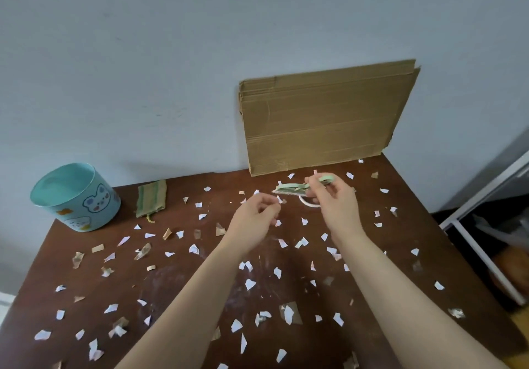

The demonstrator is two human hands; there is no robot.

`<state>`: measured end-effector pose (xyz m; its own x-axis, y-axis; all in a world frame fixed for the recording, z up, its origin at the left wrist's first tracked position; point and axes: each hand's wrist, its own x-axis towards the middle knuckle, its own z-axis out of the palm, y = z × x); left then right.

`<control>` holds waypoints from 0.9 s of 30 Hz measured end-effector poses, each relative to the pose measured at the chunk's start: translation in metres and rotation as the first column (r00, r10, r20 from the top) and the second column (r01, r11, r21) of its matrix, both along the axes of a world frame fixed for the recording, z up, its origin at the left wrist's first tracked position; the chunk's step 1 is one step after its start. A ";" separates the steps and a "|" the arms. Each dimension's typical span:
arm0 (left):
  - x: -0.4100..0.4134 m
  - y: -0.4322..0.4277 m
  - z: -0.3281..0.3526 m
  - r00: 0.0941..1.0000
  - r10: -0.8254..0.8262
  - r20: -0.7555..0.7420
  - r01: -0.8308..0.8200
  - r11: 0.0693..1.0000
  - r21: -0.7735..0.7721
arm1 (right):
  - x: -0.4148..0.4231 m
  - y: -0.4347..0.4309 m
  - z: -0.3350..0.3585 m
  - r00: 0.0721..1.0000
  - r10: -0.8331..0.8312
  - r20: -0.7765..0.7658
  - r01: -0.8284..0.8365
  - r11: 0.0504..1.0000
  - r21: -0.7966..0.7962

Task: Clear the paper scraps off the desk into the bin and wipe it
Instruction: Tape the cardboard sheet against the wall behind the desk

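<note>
Paper scraps [250,284] litter the brown surface [126,285]; bin [76,197] back left, cloth [151,201] beside it. Right hand [337,200] fingers clamped on pale green tool [289,189]. Left hand [254,217] fingers curled; cannot tell if holding anything.

Dark brown wooden worktop [415,225], and it's a mess. Torn paper scraps [250,283] are scattered all over it, mostly white or pinkish, with some brown ones toward the left. A teal bin [76,197] with a cartoon bear sits at the far left corner, and a green striped cloth [151,202] lies just beside it. A cardboard sheet [323,122] stands on the back edge, leaning against the wall. There's a white tape roll [307,202] near it, half hidden. Chalky smears [169,280] run across the middle.
</note>
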<state>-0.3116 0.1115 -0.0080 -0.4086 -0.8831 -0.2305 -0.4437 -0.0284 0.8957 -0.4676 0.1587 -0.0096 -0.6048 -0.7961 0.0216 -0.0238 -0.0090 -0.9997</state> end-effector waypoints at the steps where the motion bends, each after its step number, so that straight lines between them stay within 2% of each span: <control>1: -0.005 0.000 -0.005 0.997 -0.054 0.055 0.054 0.999 -0.005 | -0.007 -0.002 -0.002 1.000 -0.020 -0.009 0.020 1.000 0.007; 5: -0.029 -0.003 -0.024 0.945 -0.212 0.249 0.227 0.974 -0.031 | -0.032 -0.010 -0.015 0.995 -0.093 -0.033 0.095 0.994 0.051; 11: -0.085 -0.022 -0.049 0.893 -0.154 0.423 0.246 0.954 -0.172 | -0.071 -0.032 -0.044 0.996 -0.088 -0.030 0.091 0.989 0.114; 16: -0.130 -0.040 -0.075 0.817 -0.236 0.527 0.388 0.900 -0.198 | -0.100 -0.049 -0.068 0.997 -0.074 -0.008 0.074 0.991 0.110; 25: -0.175 -0.065 -0.117 0.654 -0.166 0.738 0.495 0.832 -0.251 | -0.126 -0.054 -0.086 1.000 -0.006 0.012 0.005 0.992 0.123; 27: -0.180 -0.065 -0.125 0.645 -0.106 0.757 0.501 0.807 -0.314 | -0.131 -0.052 -0.088 1.000 0.005 0.012 -0.007 0.992 0.128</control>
<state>-0.4912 0.0462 -0.1333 -0.5727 -0.8031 -0.1643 -0.8175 0.5447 0.1871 -0.5987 0.1071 -0.0979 -0.5996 -0.7955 -0.0878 -0.0127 0.1192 -0.9928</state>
